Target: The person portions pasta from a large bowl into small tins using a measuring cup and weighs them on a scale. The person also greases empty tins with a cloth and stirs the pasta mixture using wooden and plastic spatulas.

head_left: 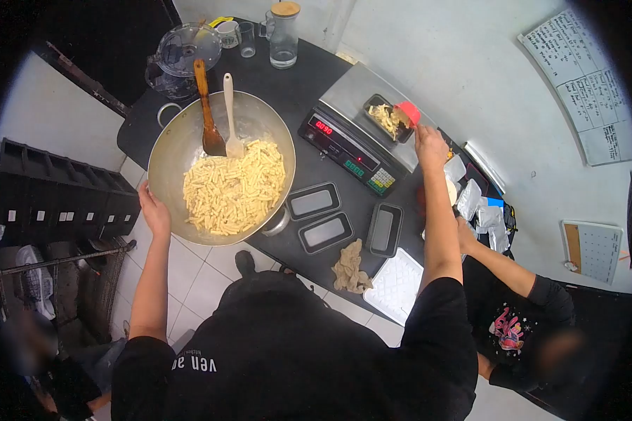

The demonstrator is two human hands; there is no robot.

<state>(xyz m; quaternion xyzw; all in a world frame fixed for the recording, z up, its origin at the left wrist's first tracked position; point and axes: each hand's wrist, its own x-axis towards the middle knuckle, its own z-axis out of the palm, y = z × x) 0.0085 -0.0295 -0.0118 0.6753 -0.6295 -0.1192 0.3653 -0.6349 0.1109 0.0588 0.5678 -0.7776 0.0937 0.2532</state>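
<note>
My left hand (153, 210) grips the rim of a large metal bowl (168, 154) at its lower left side. Creamy macaroni (235, 186) fills the lower part of the bowl. A wooden spatula (209, 116) and a white spatula (230, 112) rest in it. My right hand (432, 146) is closed on the handle of a red scoop (406, 112), held over a black rectangular tray (383, 130) with some macaroni inside. That tray sits on the plate of a digital scale (347, 151), whose red display appears to read 0.090.
Black trays (314, 201) lie on the dark table, near a crumpled brown cloth (351, 268) and a white tray (397, 284). A glass jug (284, 38) and a clear processor bowl (188, 50) stand behind. Another person (516, 316) works at right, near foil packs (481, 207).
</note>
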